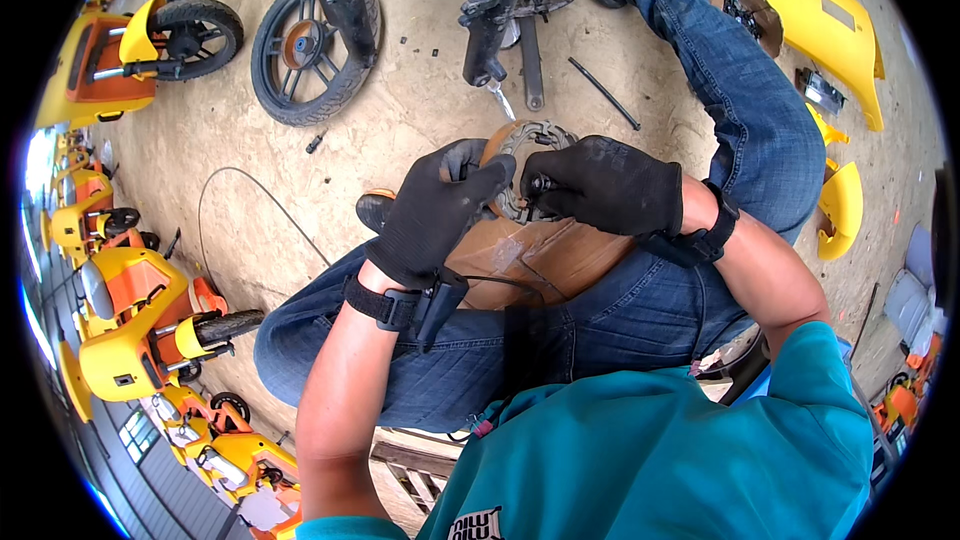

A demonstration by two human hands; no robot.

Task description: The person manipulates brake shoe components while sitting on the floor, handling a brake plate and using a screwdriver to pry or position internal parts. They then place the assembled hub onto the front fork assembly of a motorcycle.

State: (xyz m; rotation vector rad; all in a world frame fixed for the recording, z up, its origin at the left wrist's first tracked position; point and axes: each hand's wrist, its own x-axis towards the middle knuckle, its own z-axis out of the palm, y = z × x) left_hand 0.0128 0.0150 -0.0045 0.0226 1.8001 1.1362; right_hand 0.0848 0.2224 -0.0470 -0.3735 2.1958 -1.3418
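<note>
Through the head camera I have my left hand [440,200] clamped on the left side of a notched metal ring [522,143], its thumb laid over the near face, while my right hand [612,185] reaches in from the other side with thumb and fingers pinched together on a small dark piece [541,183], too small for me to identify. The ring sits right between the two hands, tilted, with a brown rim showing behind it next to my left fingers. Both hands wear black gloves, and just under them a cardboard box [535,258] lies between the jeans-clad legs. Directly beyond the hands I see a black fork leg [483,45], with a flat grey lever [533,65] just to its right. Ahead of my right hand, a thin black rod [604,93] lies on the floor [430,90]; farther out on that side is a yellow body panel [815,25]. Ahead and to the left of my left hand there is a spoked scooter wheel [280,50], and nearer that hand a thin cable [222,172] curves over the floor. Well off to its left stand yellow and orange scooters [125,325].
</note>
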